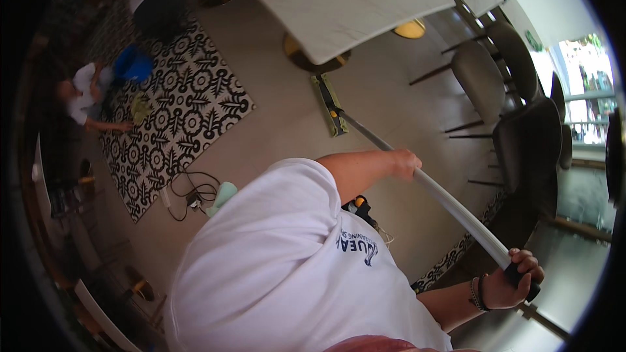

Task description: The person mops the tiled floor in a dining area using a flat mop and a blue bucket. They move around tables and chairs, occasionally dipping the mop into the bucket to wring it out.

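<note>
A flat floor mop point(331, 105) with a green-edged pad lies on the grey tiled floor, its head just below the round brass base of a marble-topped table point(342, 5). Its silver pole point(455, 208) runs diagonally down to the right. My left hand point(406, 164) is closed around the middle of the pole. At the pole's black end grip point(525, 281), my right hand point(518, 278) is wrapped around it, with bracelets on that wrist.
At left, a person in a white top point(85, 93) reaches onto a black-and-white patterned floor area point(181, 107), near a blue bucket point(133, 63) and a yellowish cloth point(141, 108). Another person point(154, 0) is farther back. A cable point(195, 183) lies on the floor. Chairs point(477, 80) stand at right.
</note>
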`<state>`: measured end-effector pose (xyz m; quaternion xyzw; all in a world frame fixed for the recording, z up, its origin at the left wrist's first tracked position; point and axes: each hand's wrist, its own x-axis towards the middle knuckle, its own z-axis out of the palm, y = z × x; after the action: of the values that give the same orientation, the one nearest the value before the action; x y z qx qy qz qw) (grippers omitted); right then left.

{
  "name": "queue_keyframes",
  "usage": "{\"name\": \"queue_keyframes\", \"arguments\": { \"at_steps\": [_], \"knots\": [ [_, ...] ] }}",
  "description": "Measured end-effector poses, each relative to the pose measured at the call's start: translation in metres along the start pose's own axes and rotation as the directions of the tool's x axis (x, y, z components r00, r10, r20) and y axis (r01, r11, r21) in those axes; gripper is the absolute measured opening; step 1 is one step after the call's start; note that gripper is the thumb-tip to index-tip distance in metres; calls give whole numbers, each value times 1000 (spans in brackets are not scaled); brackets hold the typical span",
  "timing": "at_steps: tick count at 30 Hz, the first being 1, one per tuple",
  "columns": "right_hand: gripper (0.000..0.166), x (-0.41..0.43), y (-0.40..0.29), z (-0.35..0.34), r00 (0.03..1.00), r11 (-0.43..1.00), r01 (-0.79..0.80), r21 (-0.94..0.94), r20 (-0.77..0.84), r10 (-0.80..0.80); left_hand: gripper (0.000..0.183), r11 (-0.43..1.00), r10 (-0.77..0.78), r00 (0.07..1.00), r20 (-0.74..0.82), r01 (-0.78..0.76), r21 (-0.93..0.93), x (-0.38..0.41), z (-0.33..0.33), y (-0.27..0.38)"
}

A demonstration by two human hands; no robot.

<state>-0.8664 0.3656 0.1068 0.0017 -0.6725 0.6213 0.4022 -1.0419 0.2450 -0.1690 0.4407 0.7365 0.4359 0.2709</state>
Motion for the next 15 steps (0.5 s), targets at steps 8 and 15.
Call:
{"name": "queue_keyframes", "arguments": {
  "at_steps": [8,15],
  "knots": [
    [10,-36,-1,89,981,966,-167,197,128,144,21,976,-197,980,-8,197,96,-131,-41,-31],
    [9,-47,43,154,895,858,-402,319,334,295,24,936,-344,931,-121,350,37,-253,-56,-68]
  ]
}}
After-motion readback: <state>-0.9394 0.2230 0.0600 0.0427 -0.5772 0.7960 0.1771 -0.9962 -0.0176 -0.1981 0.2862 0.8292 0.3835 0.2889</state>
